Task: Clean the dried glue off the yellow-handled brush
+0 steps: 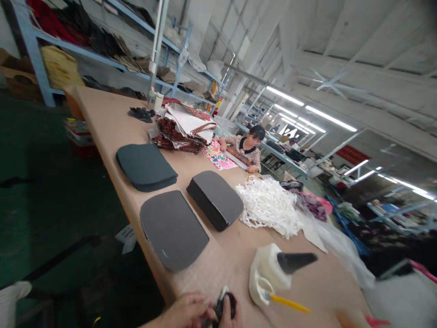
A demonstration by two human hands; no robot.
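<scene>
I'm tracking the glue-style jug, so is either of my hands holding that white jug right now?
No, your left hand and right hand are at a small dark object, apart from the white jug.

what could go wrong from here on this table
The yellow handle juts out past the white container near the right hand, so a stray move might knock it. The nearest grey panel lies close to the edge of the table and could slide off if nudged.

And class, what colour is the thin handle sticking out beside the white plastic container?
Yellow: the thin handle shows in the head view.
</scene>
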